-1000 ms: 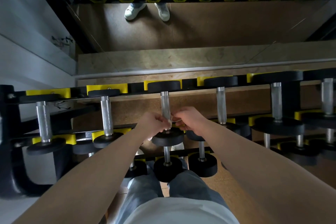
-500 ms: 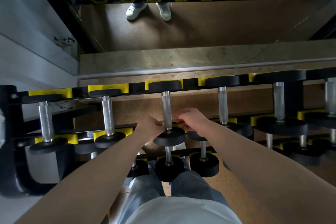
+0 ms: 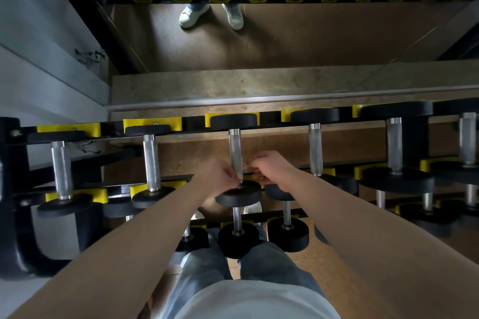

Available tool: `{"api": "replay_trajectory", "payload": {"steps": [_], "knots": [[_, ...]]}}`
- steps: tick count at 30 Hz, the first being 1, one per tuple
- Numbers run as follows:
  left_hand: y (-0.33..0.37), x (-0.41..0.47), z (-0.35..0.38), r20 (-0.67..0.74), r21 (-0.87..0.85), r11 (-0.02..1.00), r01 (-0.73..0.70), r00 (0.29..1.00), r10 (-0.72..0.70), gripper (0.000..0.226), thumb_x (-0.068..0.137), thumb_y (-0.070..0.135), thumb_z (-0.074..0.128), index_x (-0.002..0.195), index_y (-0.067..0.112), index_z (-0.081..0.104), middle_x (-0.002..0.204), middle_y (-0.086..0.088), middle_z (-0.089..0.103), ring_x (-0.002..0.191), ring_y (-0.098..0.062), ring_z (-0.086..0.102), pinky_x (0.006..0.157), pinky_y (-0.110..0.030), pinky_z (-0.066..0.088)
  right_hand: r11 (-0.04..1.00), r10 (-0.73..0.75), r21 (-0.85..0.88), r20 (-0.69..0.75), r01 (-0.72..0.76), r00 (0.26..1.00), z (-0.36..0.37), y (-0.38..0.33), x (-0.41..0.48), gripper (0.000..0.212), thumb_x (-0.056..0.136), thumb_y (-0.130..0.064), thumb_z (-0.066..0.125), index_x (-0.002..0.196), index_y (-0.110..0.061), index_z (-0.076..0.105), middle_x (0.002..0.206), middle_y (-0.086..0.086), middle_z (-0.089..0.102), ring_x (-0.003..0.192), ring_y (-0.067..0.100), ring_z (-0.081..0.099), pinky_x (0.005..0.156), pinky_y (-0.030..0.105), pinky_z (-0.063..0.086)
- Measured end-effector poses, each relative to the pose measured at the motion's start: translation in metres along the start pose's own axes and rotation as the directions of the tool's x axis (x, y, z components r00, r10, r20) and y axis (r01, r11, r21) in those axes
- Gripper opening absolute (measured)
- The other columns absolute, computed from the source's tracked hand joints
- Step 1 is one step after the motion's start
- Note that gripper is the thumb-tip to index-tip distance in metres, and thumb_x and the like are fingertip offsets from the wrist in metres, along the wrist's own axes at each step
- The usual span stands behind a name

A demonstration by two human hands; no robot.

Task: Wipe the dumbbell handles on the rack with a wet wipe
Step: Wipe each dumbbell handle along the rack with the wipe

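A black rack with yellow cradles holds a top row of dumbbells with knurled steel handles. Both my hands are at the near end of the third dumbbell handle, just above its black end plate. My left hand lies against the handle's left side with curled fingers. My right hand is on the right side, fingers curled toward the handle. A pale wet wipe shows as a thin strip at the handle between my fingertips; most of it is hidden.
Other handles stand left and right of the one being worked. Lower shelves hold smaller dumbbells close to my knees. A mirror behind the rack reflects white shoes and dumbbell ends. A grey wall rises on the left.
My hands stayed at the near end of the same handle. They were closer together over the handle a second ago and now sit on either side of it.
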State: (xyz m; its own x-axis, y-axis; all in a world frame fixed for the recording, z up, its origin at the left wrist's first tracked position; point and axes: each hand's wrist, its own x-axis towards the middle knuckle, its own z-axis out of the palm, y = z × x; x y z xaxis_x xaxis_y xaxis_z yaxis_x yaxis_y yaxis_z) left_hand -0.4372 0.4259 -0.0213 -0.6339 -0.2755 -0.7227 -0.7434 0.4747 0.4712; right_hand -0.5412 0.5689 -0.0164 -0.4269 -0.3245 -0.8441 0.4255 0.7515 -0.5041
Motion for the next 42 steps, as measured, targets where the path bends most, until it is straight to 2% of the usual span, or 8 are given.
{"api": "replay_trajectory", "payload": {"steps": [5, 12, 19, 22, 28, 31, 35, 42], "knots": [[0.003, -0.001, 0.006, -0.039, 0.090, 0.996, -0.005, 0.999, 0.009, 0.009, 0.085, 0.034, 0.079, 0.079, 0.029, 0.076, 0.085, 0.010, 0.072, 0.075, -0.004, 0.065, 0.060, -0.016, 0.047, 0.999, -0.040, -0.019, -0.019, 0.039, 0.999, 0.003, 0.002, -0.005, 0.015, 0.103, -0.017, 0.056, 0.107, -0.027, 0.066, 0.106, 0.004, 0.070, 0.098, 0.020, 0.068, 0.080, 0.032, 0.055], [0.020, 0.020, -0.033, -0.400, -0.295, 0.953, -0.066, 0.915, -0.060, 0.018, 0.092, 0.040, 0.072, 0.100, 0.024, 0.078, 0.085, 0.012, 0.068, 0.080, -0.004, 0.061, 0.067, -0.021, 0.044, 0.985, -0.175, -0.008, -0.069, 0.174, 0.982, 0.002, -0.013, -0.008, 0.013, 0.101, -0.015, 0.058, 0.102, -0.022, 0.070, 0.101, 0.007, 0.073, 0.081, 0.015, 0.066, 0.075, 0.030, 0.056], [0.014, 0.008, -0.004, -0.115, 0.076, 0.994, -0.077, 0.990, 0.085, 0.010, 0.091, 0.027, 0.073, 0.098, 0.026, 0.080, 0.101, 0.005, 0.074, 0.081, -0.005, 0.065, 0.069, -0.019, 0.051, 0.990, -0.140, -0.013, -0.062, 0.139, 0.988, 0.001, -0.009, -0.008, 0.012, 0.102, -0.015, 0.057, 0.102, -0.024, 0.066, 0.099, 0.005, 0.072, 0.082, 0.016, 0.066, 0.073, 0.029, 0.055], [0.018, 0.002, -0.002, -0.093, 0.083, 0.993, -0.086, 0.991, 0.094, 0.013, 0.092, 0.030, 0.070, 0.100, 0.028, 0.080, 0.099, 0.005, 0.073, 0.078, -0.007, 0.064, 0.063, -0.016, 0.046, 0.986, -0.140, -0.094, -0.053, 0.135, 0.989, 0.007, -0.003, -0.009, 0.017, 0.100, -0.015, 0.058, 0.111, -0.025, 0.067, 0.098, 0.003, 0.073, 0.082, 0.014, 0.068, 0.067, 0.026, 0.053], [0.007, 0.003, -0.003, -0.150, -0.465, 0.881, -0.092, 0.988, 0.024, 0.010, 0.090, 0.031, 0.075, 0.096, 0.038, 0.074, 0.099, 0.012, 0.072, 0.092, -0.010, 0.067, 0.081, -0.027, 0.055, 0.953, -0.225, 0.186, -0.092, 0.238, 0.970, 0.013, -0.012, -0.013, 0.021, 0.093, -0.005, 0.071, 0.102, -0.024, 0.067, 0.102, 0.003, 0.073, 0.094, 0.018, 0.074, 0.084, 0.033, 0.063], [0.005, 0.002, -0.007, -0.163, -0.642, 0.766, -0.022, 0.981, -0.109, 0.020, 0.091, 0.027, 0.073, 0.111, 0.030, 0.070, 0.098, 0.005, 0.071, 0.076, -0.010, 0.058, 0.067, -0.028, 0.050, 0.954, -0.200, 0.180, -0.221, 0.242, 0.955, 0.017, -0.021, -0.003, 0.022, 0.090, -0.007, 0.074, 0.097, -0.026, 0.065, 0.097, 0.003, 0.073, 0.090, 0.020, 0.075, 0.085, 0.038, 0.063], [-0.008, 0.007, -0.004, -0.069, -0.696, 0.714, 0.078, 0.982, -0.175, 0.028, 0.091, 0.015, 0.066, 0.119, 0.021, 0.068, 0.090, -0.004, 0.070, 0.066, -0.015, 0.051, 0.052, -0.027, 0.042, 0.958, -0.279, -0.027, -0.328, 0.287, 0.902, 0.025, -0.025, 0.004, 0.016, 0.090, -0.017, 0.074, 0.093, -0.031, 0.066, 0.090, -0.003, 0.074, 0.084, 0.015, 0.072, 0.083, 0.035, 0.062], [-0.013, 0.009, 0.005, 0.021, -0.673, 0.715, 0.188, 0.972, -0.235, 0.018, 0.094, 0.016, 0.065, 0.110, 0.023, 0.070, 0.095, -0.012, 0.068, 0.070, -0.019, 0.053, 0.055, -0.030, 0.043, 0.810, -0.140, -0.580, -0.042, 0.090, 0.989, 0.025, 0.005, -0.003, 0.008, 0.097, -0.016, 0.066, 0.098, -0.019, 0.073, 0.098, -0.001, 0.071, 0.086, 0.009, 0.067, 0.068, 0.019, 0.048]]}}
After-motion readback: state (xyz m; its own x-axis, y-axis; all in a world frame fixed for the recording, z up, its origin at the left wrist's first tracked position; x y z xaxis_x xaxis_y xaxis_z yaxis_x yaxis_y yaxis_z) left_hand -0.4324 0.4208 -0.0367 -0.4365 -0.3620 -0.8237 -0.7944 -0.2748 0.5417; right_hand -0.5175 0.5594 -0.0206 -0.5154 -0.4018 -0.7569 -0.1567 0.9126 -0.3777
